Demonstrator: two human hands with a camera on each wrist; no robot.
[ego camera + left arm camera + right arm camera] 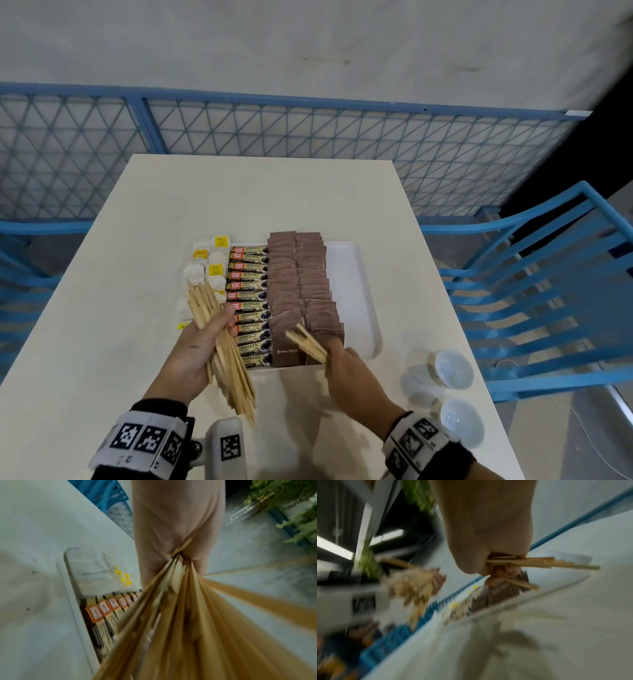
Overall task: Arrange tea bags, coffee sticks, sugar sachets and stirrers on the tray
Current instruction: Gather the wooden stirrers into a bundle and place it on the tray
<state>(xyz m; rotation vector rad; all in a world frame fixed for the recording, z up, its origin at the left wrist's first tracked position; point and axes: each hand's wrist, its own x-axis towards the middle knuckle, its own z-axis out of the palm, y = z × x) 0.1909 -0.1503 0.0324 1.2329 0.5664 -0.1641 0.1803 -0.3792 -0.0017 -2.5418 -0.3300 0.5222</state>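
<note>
With tea bags (205, 270), coffee sticks (248, 305) and sugar sachets (301, 291) already filling the tray (359, 298), the left hand (191, 353) grips the stirrer bundle (226, 356) while the right hand (346, 373) pinches a few stirrers (306, 342) above the sachets, probably bound for the tray's bare right strip.

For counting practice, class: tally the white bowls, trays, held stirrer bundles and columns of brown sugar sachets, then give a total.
White bowls: 2
Tray: 1
Stirrer bundles: 2
Brown sugar sachet columns: 2
Total: 7
</note>
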